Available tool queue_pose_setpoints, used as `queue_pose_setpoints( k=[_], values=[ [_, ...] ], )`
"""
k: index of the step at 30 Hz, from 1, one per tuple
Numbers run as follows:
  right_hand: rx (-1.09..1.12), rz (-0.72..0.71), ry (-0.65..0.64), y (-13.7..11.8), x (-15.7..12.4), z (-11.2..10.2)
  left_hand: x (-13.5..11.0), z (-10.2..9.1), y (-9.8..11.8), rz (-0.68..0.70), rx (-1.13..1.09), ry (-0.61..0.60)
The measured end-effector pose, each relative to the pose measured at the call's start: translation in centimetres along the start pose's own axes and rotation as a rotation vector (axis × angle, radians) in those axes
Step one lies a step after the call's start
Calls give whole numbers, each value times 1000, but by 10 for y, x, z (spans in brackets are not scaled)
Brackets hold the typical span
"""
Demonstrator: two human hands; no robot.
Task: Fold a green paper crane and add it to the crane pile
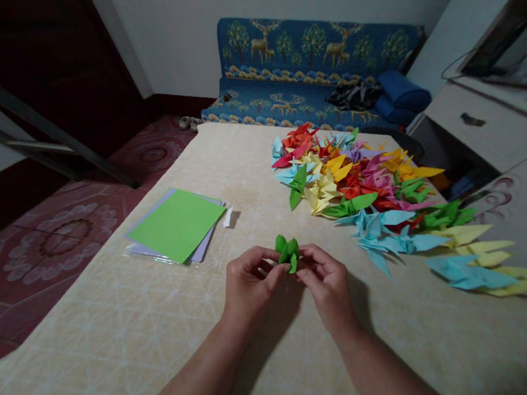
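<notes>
Between my two hands, a little above the table, is a small green origami piece (288, 251) with several rounded, petal-like parts. My left hand (255, 279) pinches its left side between thumb and fingers. From the right, my right hand (325, 275) grips its lower right edge, fingers curled. The fingertips hide part of the folded paper. Left of my hands lies a stack of square paper (177, 225), green on top with lilac sheets and a clear wrapper beneath. A pile of folded paper cranes (362, 175) in many colours spreads over the table's right side.
A pale patterned cloth covers the table (130, 331). A small white paper scrap (228, 217) lies beside the stack. Behind the table stands a blue sofa (278, 85) with deer on its cover. A metal ladder (32, 105) leans at left, and a white cabinet (501, 127) stands at right.
</notes>
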State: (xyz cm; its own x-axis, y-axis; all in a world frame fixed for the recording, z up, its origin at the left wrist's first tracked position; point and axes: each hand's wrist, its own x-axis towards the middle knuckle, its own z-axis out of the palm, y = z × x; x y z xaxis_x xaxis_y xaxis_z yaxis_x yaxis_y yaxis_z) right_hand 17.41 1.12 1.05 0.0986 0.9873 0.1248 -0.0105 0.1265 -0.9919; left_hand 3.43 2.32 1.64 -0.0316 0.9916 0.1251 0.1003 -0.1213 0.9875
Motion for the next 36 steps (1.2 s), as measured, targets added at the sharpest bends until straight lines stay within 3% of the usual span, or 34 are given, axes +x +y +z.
queue_pose_setpoints(
  k=[6,13,19,23,27,31,36],
  values=[
    [34,13,-110,-2,-4,-1,1,-2,-3,45,31,43],
    [55,74,-30,-3,-1,2,-2,-1,2,29,-47,-65],
    [85,56,9,-2,0,1,-4,0,3,12,-111,-26],
    [103,15,53,2,1,-2,-3,0,6,154,43,-92],
    [136,-54,44,6,3,-5,-4,-1,6,303,54,-138],
    [169,-126,31,8,5,-5,-5,0,3,371,68,-160],
    [135,-85,74,8,2,-4,-4,1,5,399,78,-163]
  ],
)
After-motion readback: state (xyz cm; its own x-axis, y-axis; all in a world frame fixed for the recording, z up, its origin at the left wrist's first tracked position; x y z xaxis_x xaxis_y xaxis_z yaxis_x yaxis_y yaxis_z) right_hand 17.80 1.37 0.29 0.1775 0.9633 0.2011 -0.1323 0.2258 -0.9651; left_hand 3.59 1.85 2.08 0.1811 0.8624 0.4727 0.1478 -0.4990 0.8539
